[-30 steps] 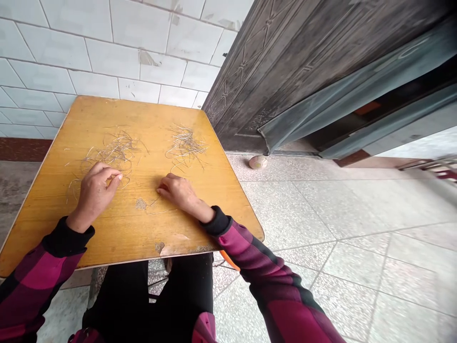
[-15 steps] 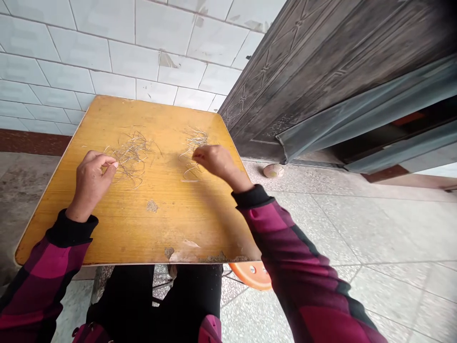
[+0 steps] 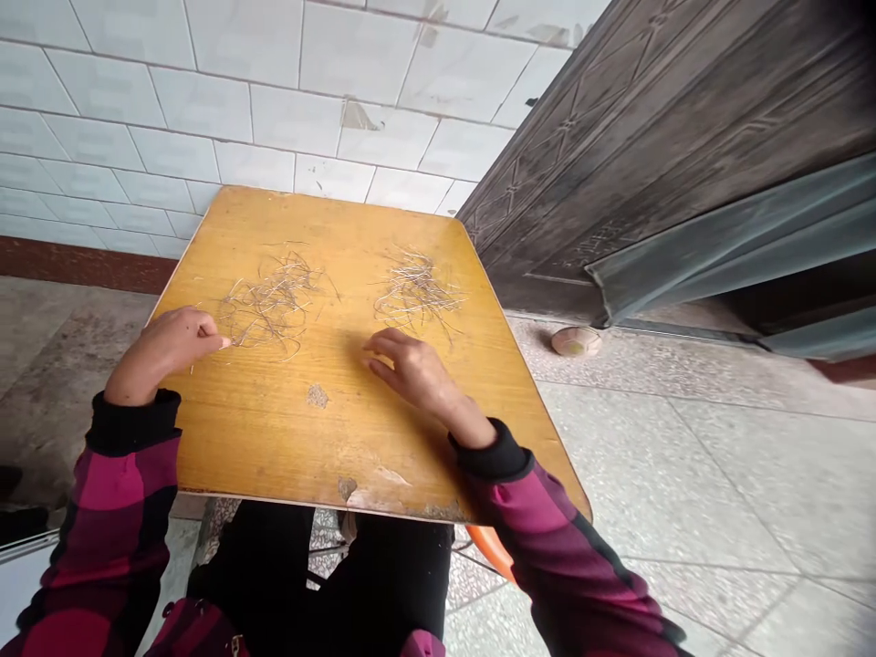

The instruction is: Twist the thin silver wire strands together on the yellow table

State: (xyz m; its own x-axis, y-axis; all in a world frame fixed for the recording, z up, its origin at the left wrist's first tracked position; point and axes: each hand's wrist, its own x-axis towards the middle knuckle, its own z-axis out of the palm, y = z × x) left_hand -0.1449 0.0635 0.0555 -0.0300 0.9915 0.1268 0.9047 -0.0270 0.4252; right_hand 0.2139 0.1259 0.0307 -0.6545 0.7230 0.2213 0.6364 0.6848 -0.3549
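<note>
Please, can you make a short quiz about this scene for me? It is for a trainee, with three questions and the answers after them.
1. True or false: the thin pale strands lie in two separate piles on the wooden tabletop.
2. What is nearest to the fingers of the left hand? A) the strands B) the dark door C) the orange stool
3. Which hand is nearer to the ball-like object on the floor?

Key: 1 true; 2 A; 3 right hand

The tabletop [image 3: 274, 438] is glossy varnished wood, rough where chipped; the thin strands [image 3: 270, 306] look perhaps metallic.
</note>
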